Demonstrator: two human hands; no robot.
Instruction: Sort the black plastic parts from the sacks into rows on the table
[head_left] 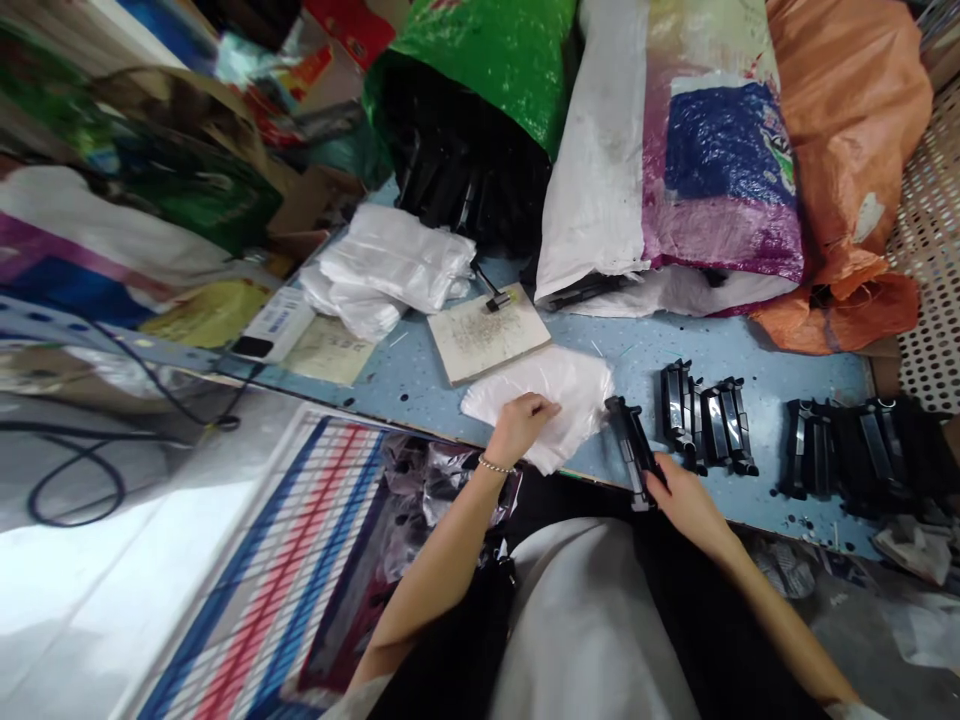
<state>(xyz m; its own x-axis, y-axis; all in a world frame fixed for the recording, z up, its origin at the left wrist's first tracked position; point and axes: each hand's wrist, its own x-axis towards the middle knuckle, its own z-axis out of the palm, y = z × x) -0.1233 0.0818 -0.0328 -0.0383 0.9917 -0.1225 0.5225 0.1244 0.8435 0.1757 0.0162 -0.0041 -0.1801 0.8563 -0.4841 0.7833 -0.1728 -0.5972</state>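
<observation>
My left hand (519, 424) rests with curled fingers on a stack of thin white plastic bags (559, 392) lying on the blue table (420, 380), pinching the top one. My right hand (679, 497) grips the near end of a long black plastic part (628, 445) that lies at the table's front edge, just right of the bags. More black parts of the same kind stand in a row to the right (705, 415), with a further cluster (855, 445) beyond them.
A green sack (480, 60) full of black parts stands at the back, with white and orange sacks (847, 120) on the right. Folded white bags (390, 265) and a small board (487, 335) lie on the table. A striped woven sack (300, 560) sits at my left knee.
</observation>
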